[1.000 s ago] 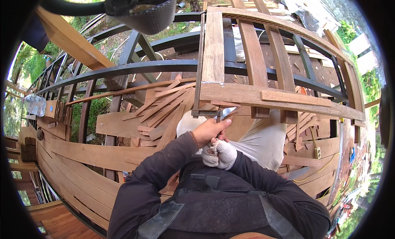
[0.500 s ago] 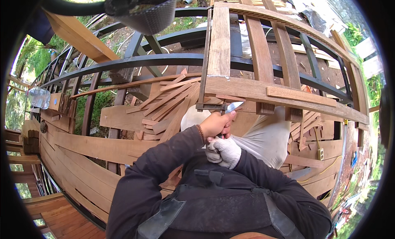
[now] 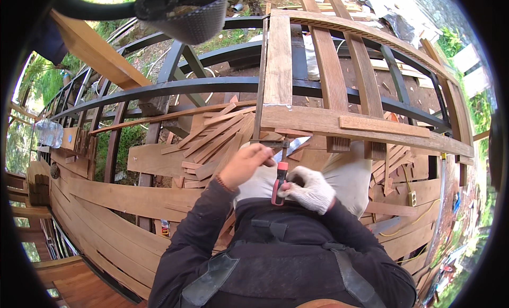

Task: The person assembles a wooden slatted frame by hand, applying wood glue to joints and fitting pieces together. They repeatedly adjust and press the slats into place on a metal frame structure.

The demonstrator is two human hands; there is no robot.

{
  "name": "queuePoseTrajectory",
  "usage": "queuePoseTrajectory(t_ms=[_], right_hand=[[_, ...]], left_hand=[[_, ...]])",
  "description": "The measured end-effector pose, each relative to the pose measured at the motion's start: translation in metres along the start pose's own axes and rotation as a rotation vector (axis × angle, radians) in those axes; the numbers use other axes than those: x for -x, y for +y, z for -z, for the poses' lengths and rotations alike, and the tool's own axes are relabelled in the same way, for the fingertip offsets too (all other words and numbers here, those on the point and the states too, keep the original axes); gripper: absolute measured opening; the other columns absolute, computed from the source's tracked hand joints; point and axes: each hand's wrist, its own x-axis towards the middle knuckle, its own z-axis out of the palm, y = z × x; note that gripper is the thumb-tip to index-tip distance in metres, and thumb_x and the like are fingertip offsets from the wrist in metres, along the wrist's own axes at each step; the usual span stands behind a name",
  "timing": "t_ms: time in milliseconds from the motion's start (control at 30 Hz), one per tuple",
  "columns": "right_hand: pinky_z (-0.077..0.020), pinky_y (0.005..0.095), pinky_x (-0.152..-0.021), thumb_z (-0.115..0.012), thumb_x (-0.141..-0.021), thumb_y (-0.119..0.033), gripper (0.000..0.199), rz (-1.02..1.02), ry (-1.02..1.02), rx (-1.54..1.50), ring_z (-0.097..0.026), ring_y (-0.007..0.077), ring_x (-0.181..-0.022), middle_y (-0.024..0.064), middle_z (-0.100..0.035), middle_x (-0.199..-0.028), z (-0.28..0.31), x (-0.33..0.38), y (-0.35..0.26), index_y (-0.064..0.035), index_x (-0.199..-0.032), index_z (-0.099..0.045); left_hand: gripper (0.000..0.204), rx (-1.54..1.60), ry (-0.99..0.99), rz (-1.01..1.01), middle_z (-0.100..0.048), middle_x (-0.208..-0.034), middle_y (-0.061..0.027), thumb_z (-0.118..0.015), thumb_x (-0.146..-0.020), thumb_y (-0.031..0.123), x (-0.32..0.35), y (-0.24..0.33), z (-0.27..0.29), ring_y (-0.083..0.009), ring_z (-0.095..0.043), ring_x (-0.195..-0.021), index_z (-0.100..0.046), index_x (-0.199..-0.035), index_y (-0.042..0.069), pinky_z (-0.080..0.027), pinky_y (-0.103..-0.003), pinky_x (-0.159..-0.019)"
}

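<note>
A bar clamp with a red and black handle (image 3: 280, 182) hangs at the near left corner of a slatted wooden frame (image 3: 313, 118). Its long metal bar (image 3: 261, 85) runs along the frame's left side. My right hand (image 3: 313, 191), in a white glove, is at the handle, its fingertips against the right side. Bare and loosely bent, my left hand (image 3: 245, 166) is left of the screw, below the clamp's sliding arm (image 3: 269, 143); its fingers are off the handle. A small reddish wood piece (image 3: 293, 133) sits between the clamp and the frame's edge.
Thin wood offcuts (image 3: 217, 133) lie heaped left of the frame, with more (image 3: 397, 165) at right. Dark metal beams (image 3: 212, 85) cross beneath. Wide boards (image 3: 132, 194) cover part of the structure, with open gaps between. A yellow cord and socket (image 3: 412, 198) lie at right.
My left hand has come off the clamp handle and moved left and up. My right hand has shifted right, and the red and black handle now shows between them.
</note>
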Motion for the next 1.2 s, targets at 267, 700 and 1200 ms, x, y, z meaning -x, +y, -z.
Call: queuePoseTrajectory(t_ms=[267, 700, 1200], right_hand=[[-0.046, 0.0484, -0.11, -0.078, -0.078, -0.017, 0.052, 0.808, 0.393, 0.896, -0.057, 0.0414, -0.128, 0.0214, -0.063, -0.133, 0.093, -0.059, -0.075, -0.0131, -0.129, -0.071], [-0.0394, 0.0524, -0.111, -0.068, -0.087, -0.028, 0.046, 0.929, -0.018, 1.298, -0.054, 0.0345, -0.136, 0.0145, -0.063, -0.139, 0.108, -0.137, -0.104, -0.0171, -0.132, -0.071], [-0.041, 0.0474, -0.116, -0.074, -0.081, -0.021, 0.053, 0.91, 0.087, 1.014, -0.055, 0.0409, -0.134, 0.0221, -0.061, -0.141, 0.118, -0.123, -0.093, -0.0071, -0.132, -0.069]], left_hand=[[0.024, 0.015, 0.296, -0.002, -0.071, -0.081, -0.0064, -0.061, -0.106, 0.02, 0.003, -0.07, 0.029, -0.0129, -0.067, -0.078, -0.067, -0.098, -0.001, -0.052, -0.028, -0.075], [0.022, -0.467, 0.487, -0.071, -0.074, -0.081, -0.0188, -0.072, -0.094, 0.025, 0.025, -0.126, -0.014, -0.0316, -0.075, -0.075, -0.072, -0.096, 0.003, -0.056, -0.039, -0.07], [0.023, -0.487, 0.482, -0.074, -0.073, -0.077, -0.0172, -0.072, -0.093, 0.027, 0.019, -0.133, -0.01, -0.0325, -0.073, -0.073, -0.072, -0.095, 0.004, -0.055, -0.04, -0.069]])
